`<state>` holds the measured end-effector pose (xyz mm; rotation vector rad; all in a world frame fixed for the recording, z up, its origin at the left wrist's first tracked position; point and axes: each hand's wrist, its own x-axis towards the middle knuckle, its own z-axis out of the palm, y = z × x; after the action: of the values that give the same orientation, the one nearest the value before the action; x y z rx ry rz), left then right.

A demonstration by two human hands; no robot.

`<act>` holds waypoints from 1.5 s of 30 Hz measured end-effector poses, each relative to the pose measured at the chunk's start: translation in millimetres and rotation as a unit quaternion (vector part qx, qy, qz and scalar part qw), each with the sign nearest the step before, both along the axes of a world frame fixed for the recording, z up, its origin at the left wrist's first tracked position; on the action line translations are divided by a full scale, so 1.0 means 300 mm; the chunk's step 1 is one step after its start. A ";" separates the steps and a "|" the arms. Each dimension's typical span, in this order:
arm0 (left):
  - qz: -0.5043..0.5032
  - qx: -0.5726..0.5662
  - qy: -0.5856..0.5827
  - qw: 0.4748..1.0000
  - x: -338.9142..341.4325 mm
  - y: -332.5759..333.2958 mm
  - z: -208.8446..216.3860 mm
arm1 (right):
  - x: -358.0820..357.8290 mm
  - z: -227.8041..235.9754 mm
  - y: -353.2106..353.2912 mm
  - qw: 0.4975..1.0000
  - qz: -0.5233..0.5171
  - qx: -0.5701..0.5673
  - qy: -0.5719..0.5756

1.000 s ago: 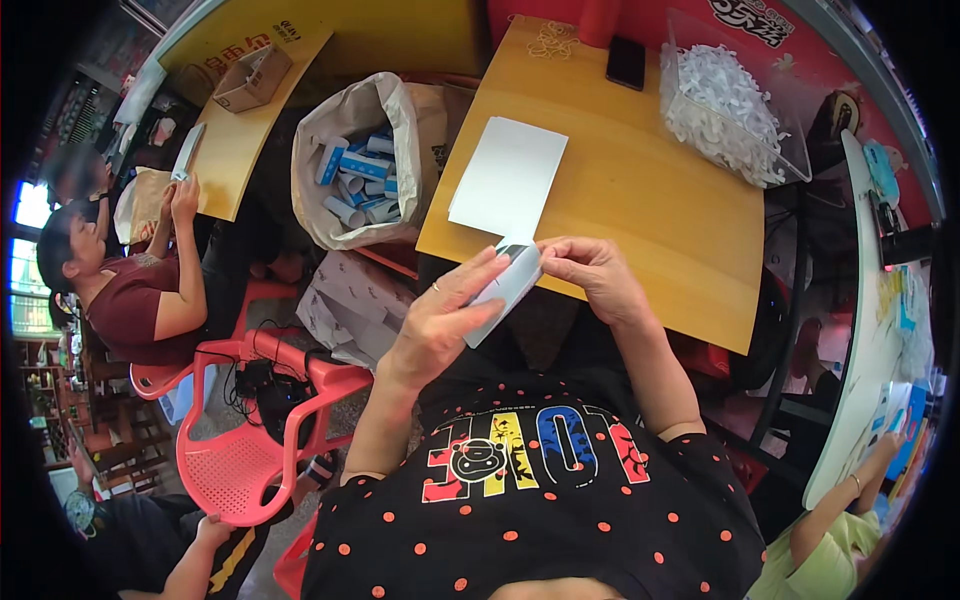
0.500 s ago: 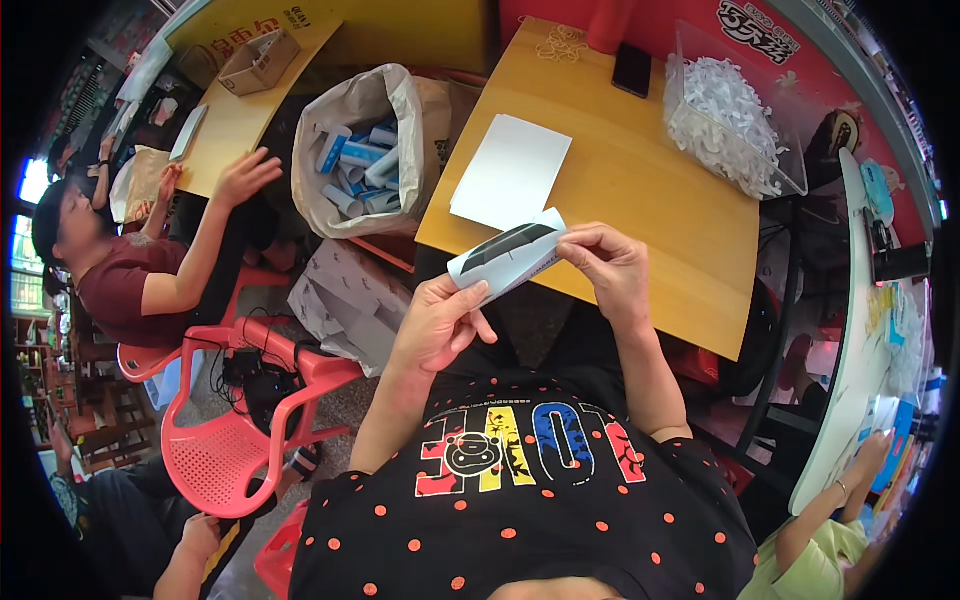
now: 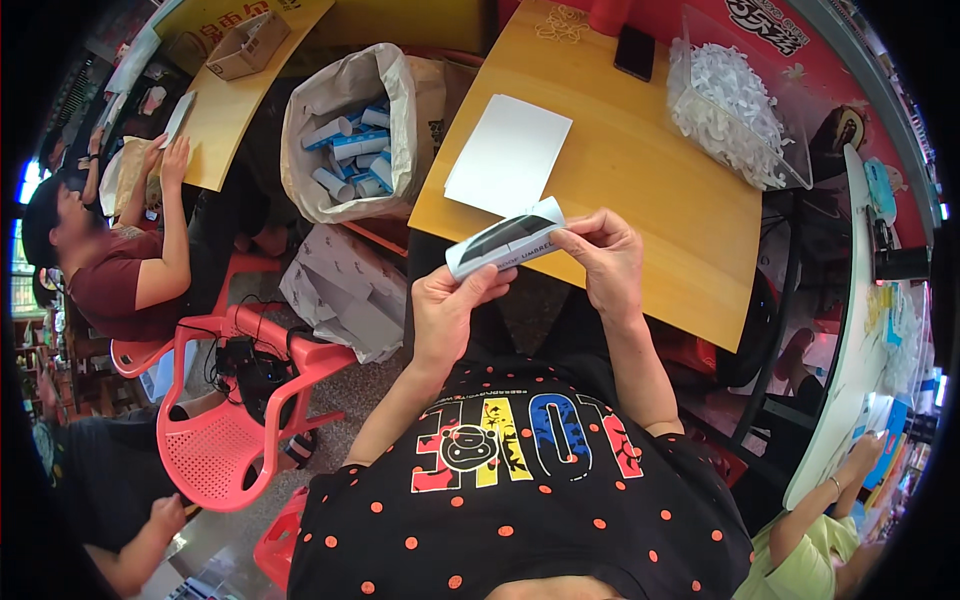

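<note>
Between my hands is a rolled sheet of printed paper [image 3: 505,240], white and pale blue with a dark picture on it, slanting up to the right above the near edge of the table. My left hand [image 3: 452,308] is closed round its left end, thumb on the near side. At the other end my right hand [image 3: 603,258] pinches the roll between thumb and fingers. Just beyond the roll, a stack of white sheets [image 3: 510,152] lies on the wooden table [image 3: 640,190].
A pale sack [image 3: 297,165] left of the table holds several blue-and-white paper rolls [image 3: 358,148]. A clear bin [image 3: 800,165] of white curled strips, a phone [image 3: 635,53] and rubber bands [image 3: 561,25] are on the table. A red chair [image 3: 215,465] stands left; other people work nearby.
The paper has gone from a looser curl to a tighter roll, turned so its printed side shows more. Both hands still hold it. The co-worker at left has moved their hands down to their table.
</note>
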<state>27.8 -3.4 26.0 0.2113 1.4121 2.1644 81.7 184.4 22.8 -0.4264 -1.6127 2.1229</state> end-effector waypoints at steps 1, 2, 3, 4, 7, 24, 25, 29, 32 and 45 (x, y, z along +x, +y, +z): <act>0.012 0.001 -0.002 1.000 -0.006 -0.001 -0.003 | -0.002 -0.001 -0.001 1.000 0.002 -0.008 -0.008; 0.016 -0.001 0.010 1.000 -0.008 -0.001 -0.005 | -0.004 -0.001 -0.001 1.000 0.005 -0.017 -0.016; 0.015 -0.004 0.011 1.000 -0.009 -0.002 -0.005 | -0.009 -0.001 0.000 0.999 0.009 -0.026 -0.021; 0.014 -0.005 0.012 1.000 -0.010 -0.001 -0.003 | -0.014 -0.001 0.003 0.999 0.012 -0.035 -0.026; 0.003 -0.011 0.016 1.000 -0.016 -0.005 -0.010 | -0.011 -0.011 0.014 0.997 0.046 -0.043 -0.051; 0.009 0.024 -0.033 0.999 -0.028 -0.016 -0.044 | -0.011 -0.062 0.007 0.993 0.085 -0.064 -0.049; 0.008 0.025 -0.032 0.999 -0.027 -0.015 -0.046 | -0.011 -0.064 0.006 0.993 0.085 -0.065 -0.048; 0.005 0.027 -0.038 0.999 -0.026 -0.016 -0.051 | -0.012 -0.079 0.004 0.994 0.077 -0.063 -0.049; -0.001 0.049 -0.060 0.997 -0.028 -0.016 -0.058 | -0.015 -0.082 0.000 0.994 0.073 -0.060 -0.051; 0.004 0.044 -0.045 0.998 -0.029 -0.025 -0.112 | -0.020 -0.074 -0.017 0.990 0.077 -0.064 -0.102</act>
<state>19.2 -10.9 -7.4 0.1383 1.2699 2.2166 75.7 179.3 0.6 -0.5951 -1.6735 2.3742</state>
